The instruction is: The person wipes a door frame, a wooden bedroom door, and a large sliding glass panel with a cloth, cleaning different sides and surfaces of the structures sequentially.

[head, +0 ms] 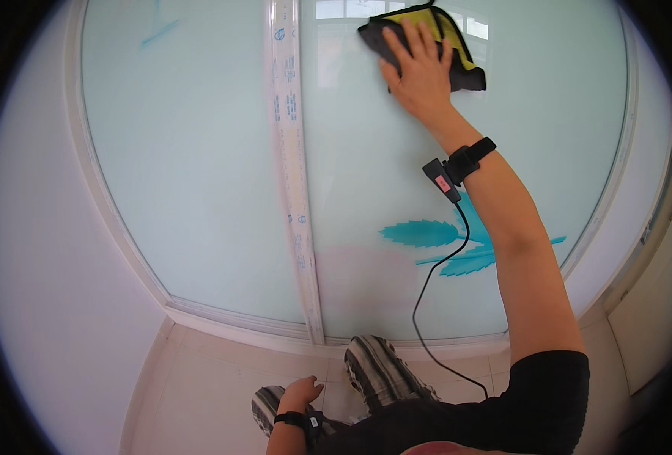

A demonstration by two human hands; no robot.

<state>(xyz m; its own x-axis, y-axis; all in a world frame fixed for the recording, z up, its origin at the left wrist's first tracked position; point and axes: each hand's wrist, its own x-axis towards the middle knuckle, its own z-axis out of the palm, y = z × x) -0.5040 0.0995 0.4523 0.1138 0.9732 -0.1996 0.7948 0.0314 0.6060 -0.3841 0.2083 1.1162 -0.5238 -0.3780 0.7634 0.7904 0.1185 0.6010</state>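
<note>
My right hand [418, 71] presses a grey and yellow cloth with black edging [464, 74] against the upper part of the right frosted glass panel [364, 153]. Its fingers are spread over the cloth. Below that arm, a teal leaf pattern [421, 232] shows on the glass, partly hidden by the forearm. Down by my left knee, my left hand [303, 391] hangs above the striped trousers [267, 398], its fingers loosely bent and nothing seen in it. It is apart from the glass.
A pale vertical frame strip [287, 142] with blue print divides the right panel from the left glass panel [188, 170]. White walls stand on both sides. A black cable [421, 318] hangs from the device on my right wrist [462, 165]. Light floor tiles [199, 381] meet the bottom track [239, 324].
</note>
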